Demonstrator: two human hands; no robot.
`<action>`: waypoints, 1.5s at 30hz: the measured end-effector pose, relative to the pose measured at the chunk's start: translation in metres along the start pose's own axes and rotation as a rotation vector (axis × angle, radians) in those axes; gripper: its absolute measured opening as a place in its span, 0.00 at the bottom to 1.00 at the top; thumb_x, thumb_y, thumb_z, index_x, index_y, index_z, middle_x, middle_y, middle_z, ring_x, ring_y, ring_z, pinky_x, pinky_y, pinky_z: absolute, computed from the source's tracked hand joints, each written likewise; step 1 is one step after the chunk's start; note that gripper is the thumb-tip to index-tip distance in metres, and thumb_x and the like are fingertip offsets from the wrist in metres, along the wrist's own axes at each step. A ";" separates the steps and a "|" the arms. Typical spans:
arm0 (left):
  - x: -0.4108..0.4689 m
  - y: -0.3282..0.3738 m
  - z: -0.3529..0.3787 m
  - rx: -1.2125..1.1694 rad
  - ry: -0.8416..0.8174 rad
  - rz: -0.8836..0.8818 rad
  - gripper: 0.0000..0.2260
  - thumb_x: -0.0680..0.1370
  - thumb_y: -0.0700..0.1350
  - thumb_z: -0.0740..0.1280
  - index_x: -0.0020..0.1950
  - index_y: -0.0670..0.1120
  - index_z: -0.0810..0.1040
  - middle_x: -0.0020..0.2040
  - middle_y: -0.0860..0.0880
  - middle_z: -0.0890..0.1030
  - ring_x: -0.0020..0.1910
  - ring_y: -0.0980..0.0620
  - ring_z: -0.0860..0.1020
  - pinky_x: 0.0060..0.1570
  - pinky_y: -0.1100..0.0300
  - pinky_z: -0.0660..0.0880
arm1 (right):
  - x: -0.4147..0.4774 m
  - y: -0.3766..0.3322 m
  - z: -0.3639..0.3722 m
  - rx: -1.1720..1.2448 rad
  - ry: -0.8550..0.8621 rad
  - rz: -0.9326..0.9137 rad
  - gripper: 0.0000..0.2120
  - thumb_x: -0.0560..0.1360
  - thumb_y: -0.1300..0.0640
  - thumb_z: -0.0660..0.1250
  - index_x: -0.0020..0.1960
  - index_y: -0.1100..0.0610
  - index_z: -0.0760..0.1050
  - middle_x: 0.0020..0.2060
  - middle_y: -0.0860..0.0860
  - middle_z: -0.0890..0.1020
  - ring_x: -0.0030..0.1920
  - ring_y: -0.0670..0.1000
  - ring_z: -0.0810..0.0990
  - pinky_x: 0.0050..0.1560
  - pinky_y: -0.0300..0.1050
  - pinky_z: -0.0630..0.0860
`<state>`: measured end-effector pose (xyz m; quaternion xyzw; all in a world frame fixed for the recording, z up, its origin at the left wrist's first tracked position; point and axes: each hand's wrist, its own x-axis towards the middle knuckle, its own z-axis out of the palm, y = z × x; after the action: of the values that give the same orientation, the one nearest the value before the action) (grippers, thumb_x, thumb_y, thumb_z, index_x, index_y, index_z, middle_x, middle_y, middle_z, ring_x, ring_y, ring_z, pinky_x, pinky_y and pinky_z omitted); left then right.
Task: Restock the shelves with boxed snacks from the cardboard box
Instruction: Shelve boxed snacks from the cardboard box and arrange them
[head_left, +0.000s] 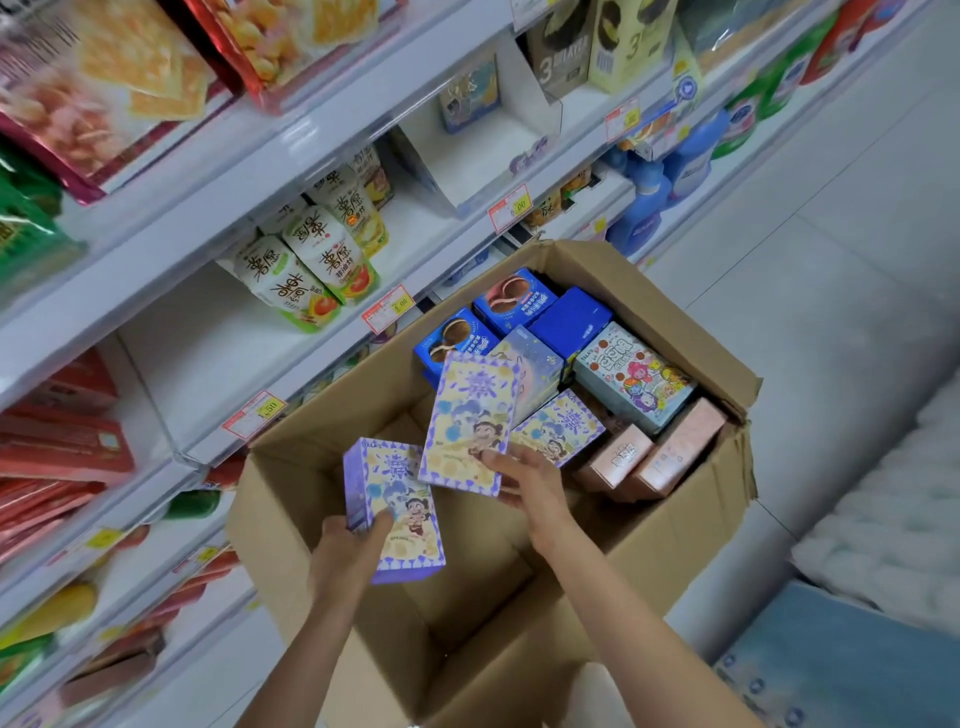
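Your left hand (353, 545) is mostly hidden under the purple-and-yellow snack box (397, 506) it holds. Only the thumb shows on the front face, and the fingers are curled round the back edge out of sight. Your right hand (530, 483) grips the bottom end of a second matching box (467, 421), thumb on the printed face, with the other fingers tucked behind it. Both boxes are held over the open cardboard box (675, 545), which stands on the floor just beside the shelves (218, 332).

A third matching box (558, 428) lies in the carton, partly covered by the one in your right hand. Beside it are pink boxes (675, 447), a pale blue cartoon box (634, 374), a plain blue box (569, 317) and blue biscuit boxes (511, 301) picturing round chocolate-coated cakes. The layers beneath them cannot be seen.

Each purple box carries a large purple Chinese character above a cartoon child; the small print is too blurred to read. On the shelf, the white-and-green pouches (311, 265) bear bold Chinese brush lettering. The red-and-yellow price tag (387, 309) below them seems to read 4.00; the other tags show only ".50" and ".00". On an upper shelf, the cartons (563, 57) read "3 LAYER", their tops cut off by the frame. The blue bottles (644, 208) further along are smeared and their labels illegible.
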<state>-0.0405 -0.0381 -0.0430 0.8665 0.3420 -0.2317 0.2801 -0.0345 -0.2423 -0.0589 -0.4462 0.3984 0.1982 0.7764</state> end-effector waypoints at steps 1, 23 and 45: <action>0.002 -0.002 0.004 -0.008 -0.046 -0.030 0.30 0.65 0.62 0.66 0.56 0.40 0.71 0.47 0.44 0.78 0.50 0.41 0.78 0.44 0.56 0.69 | -0.005 0.007 -0.003 -0.038 0.011 -0.014 0.13 0.67 0.61 0.75 0.50 0.60 0.78 0.39 0.50 0.84 0.34 0.43 0.82 0.33 0.33 0.74; 0.051 -0.043 0.108 -0.364 -0.454 -0.209 0.18 0.75 0.45 0.70 0.62 0.44 0.72 0.50 0.47 0.79 0.40 0.56 0.78 0.37 0.68 0.74 | 0.090 0.113 -0.037 -0.496 0.010 0.299 0.25 0.72 0.56 0.72 0.67 0.60 0.71 0.50 0.53 0.81 0.48 0.52 0.79 0.58 0.52 0.75; 0.048 -0.015 0.092 -0.422 -0.544 0.054 0.12 0.78 0.47 0.66 0.58 0.42 0.76 0.52 0.47 0.81 0.51 0.50 0.79 0.44 0.69 0.74 | 0.010 0.097 -0.034 0.017 0.092 0.405 0.10 0.70 0.62 0.73 0.48 0.65 0.77 0.32 0.55 0.79 0.34 0.52 0.79 0.37 0.46 0.82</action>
<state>-0.0387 -0.0661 -0.1438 0.7049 0.2721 -0.3709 0.5400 -0.1078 -0.2210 -0.1280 -0.3589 0.5167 0.3265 0.7054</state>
